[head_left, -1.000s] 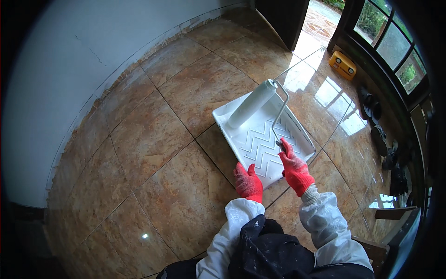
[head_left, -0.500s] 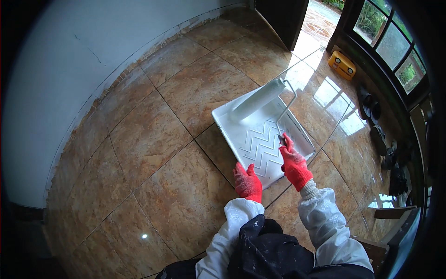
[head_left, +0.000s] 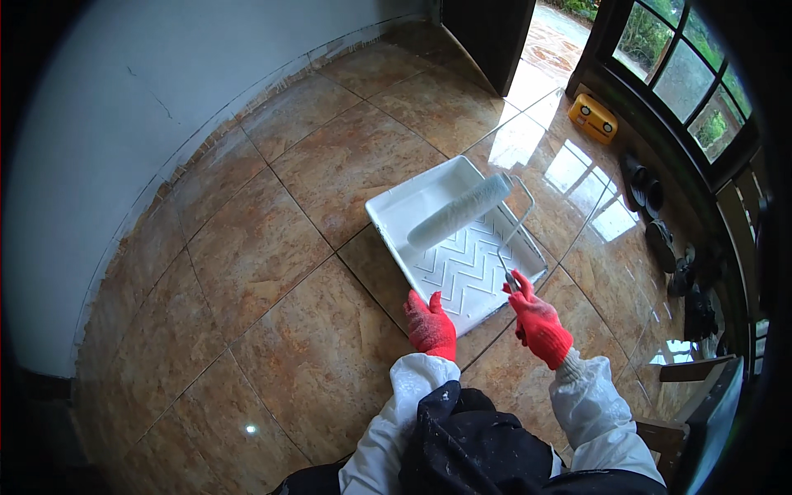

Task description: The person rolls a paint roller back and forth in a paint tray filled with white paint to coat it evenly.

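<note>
A white paint tray (head_left: 381,206) rests on the tiled floor in front of me, with a zigzag ribbed slope and a deeper far end. My left hand (head_left: 431,324), in a red glove, grips the tray's near left corner, thumb over the rim. In my right hand (head_left: 539,320), gloved alike, is the handle of a paint roller (head_left: 462,213). The roller's white, paint-coated sleeve lies slantwise over the upper slope, its right end raised. Whether the sleeve touches the ribs I cannot tell.
A pale wall (head_left: 107,165) curves along the left. A dark door (head_left: 487,41) stands open at the far end. Beneath the window are a yellow box-shaped thing (head_left: 593,119) and several dark shoes (head_left: 660,244). A wooden piece of furniture (head_left: 697,369) is at the lower right.
The roller has come out of the tray's far end, back toward me over the ribs. My right hand has drawn nearer and a little right. The left stays at the tray's corner.
</note>
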The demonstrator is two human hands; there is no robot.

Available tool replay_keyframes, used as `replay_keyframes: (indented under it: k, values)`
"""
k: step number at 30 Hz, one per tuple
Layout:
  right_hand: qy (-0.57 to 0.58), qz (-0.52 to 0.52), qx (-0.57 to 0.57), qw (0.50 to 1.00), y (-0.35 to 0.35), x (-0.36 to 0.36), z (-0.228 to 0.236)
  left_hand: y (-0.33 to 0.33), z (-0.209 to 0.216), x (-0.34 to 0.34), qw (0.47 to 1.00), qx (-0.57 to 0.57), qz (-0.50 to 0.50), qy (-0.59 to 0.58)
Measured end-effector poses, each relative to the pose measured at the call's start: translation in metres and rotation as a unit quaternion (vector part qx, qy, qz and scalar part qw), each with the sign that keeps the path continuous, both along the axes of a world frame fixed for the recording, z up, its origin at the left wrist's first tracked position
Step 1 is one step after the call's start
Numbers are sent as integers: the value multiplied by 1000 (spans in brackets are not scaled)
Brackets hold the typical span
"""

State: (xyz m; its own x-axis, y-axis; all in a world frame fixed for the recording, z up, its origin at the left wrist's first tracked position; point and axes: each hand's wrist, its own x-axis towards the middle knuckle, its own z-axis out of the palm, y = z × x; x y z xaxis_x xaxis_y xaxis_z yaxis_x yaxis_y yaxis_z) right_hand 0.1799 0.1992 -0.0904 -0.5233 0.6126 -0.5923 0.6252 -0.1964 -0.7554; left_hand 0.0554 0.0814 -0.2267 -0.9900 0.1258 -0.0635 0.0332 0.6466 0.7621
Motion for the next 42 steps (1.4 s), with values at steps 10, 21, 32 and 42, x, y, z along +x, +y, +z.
replay_keyframes:
  k: [10,21,32,42]
  values:
    - [-37,-13,-111,993,-11,9,-3,-2,1,-1,1000,-5,-13,0]
    - [-62,135,-53,987,25,-39,-3,-4,9,-3,999,-1,-31,-37]
    - [32,254,24,966,47,-62,-32,-6,9,-5,997,-32,-43,-63]
    - [-13,124,-60,990,42,-96,-45,-7,7,-5,995,-43,-64,-56]
